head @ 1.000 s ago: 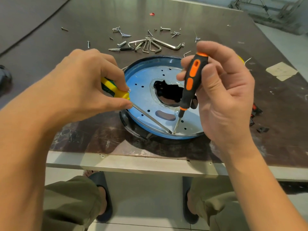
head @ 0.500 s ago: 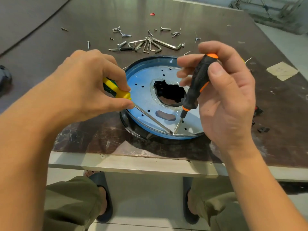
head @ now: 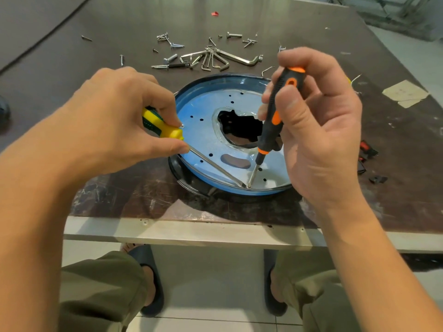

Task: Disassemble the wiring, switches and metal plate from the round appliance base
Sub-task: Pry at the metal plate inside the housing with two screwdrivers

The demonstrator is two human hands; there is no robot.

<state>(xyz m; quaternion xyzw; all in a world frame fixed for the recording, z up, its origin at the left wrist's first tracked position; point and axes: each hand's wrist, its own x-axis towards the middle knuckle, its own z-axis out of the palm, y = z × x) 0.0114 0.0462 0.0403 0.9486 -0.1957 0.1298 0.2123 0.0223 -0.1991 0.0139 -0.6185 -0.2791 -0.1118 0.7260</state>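
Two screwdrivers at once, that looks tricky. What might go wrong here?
The yellow screwdriver in the left hand and the orange-black screwdriver in the right hand meet at one spot by the near edge of the metal plate; either tip may slip and gouge it. Both hands hold tools, so the round base might shift.

The right hand (head: 323, 140) is rotating the black-and-orange screwdriver (head: 272, 121) about its own axis. The orange inlays on the handle were facing the camera one second ago and were turned almost out of sight half a second ago. They are now coming back into view as an orange patch with a hole near the cap and a second patch lower down. The thumb (head: 288, 101), beside the cap half a second ago, is now pressing lower on the handle. The handle top is leaning farther right than one second ago.
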